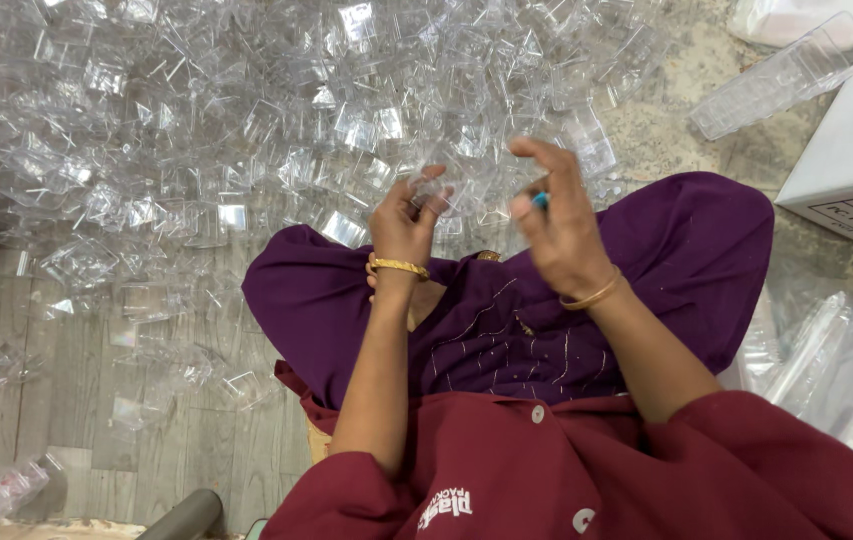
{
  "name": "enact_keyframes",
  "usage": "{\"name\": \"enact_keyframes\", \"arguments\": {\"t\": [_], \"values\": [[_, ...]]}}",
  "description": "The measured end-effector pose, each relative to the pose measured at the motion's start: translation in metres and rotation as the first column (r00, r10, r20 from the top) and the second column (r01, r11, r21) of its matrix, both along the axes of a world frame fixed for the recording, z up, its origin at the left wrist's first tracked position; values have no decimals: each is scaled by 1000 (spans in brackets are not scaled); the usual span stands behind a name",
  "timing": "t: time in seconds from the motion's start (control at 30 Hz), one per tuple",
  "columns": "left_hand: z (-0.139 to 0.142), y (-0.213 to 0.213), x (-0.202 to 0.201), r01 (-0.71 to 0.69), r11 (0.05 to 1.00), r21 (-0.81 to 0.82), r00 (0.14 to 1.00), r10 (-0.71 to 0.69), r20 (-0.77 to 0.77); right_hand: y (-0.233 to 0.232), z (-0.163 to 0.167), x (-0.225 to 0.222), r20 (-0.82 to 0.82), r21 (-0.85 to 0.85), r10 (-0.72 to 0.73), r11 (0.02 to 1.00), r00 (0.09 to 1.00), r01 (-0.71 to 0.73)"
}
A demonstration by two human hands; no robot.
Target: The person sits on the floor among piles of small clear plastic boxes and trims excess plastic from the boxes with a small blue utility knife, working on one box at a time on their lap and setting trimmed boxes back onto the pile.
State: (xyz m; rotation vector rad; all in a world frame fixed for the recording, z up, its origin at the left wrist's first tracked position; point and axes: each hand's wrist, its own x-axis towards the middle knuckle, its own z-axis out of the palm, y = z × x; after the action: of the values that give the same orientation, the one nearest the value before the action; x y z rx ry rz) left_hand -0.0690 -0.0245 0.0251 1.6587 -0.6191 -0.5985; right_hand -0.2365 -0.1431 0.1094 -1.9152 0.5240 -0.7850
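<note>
Hands are seen from the head camera, raised side by side above a lap covered in purple cloth point(686, 250). A small clear plastic piece point(433, 186) is pinched between the thumb and fingertips of the left hand point(404, 225), held just in front of a wide heap of similar clear plastic pieces point(246, 130) spread across the floor. The piece in the grip is hard to separate from the heap behind it, so its exact shape cannot be told. A gold bangle point(398, 266) is worn on the left wrist.

The right hand point(558, 225) is held just beside the left, fingers curled loosely with the upper fingers extended forward. A small blue thing point(540, 200) is nipped between its thumb and a finger; what it is cannot be made out. A thinner gold bangle point(591, 296) is worn on the right wrist. The two hands are near each other but not touching.

Maroon sleeves point(546, 470) are seen at the bottom of the view. To the upper right, a white cardboard box point(846, 150) is set on the floor, with a stack of clear plastic containers point(781, 75) lying beside it. At the right edge, clear plastic bags point(836, 370) are piled. A grey tube point(186, 515) is visible at the bottom left.
</note>
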Motion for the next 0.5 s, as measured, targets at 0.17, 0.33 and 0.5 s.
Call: {"name": "enact_keyframes", "arguments": {"t": [0.17, 0.33, 0.5], "values": [[22, -2, 2, 12, 999, 33, 999, -13, 47, 5, -4, -15, -218, -141, -39, 990, 975, 9], [32, -3, -1, 26, 998, -54, 996, -21, 88, 5, -7, -16, -136, 41, 37, 999, 990, -32], [32, -1, 0, -6, 995, 96, 998, 0, 68, 5, -15, -11, -125, 175, -91, 978, 988, 112]]}}
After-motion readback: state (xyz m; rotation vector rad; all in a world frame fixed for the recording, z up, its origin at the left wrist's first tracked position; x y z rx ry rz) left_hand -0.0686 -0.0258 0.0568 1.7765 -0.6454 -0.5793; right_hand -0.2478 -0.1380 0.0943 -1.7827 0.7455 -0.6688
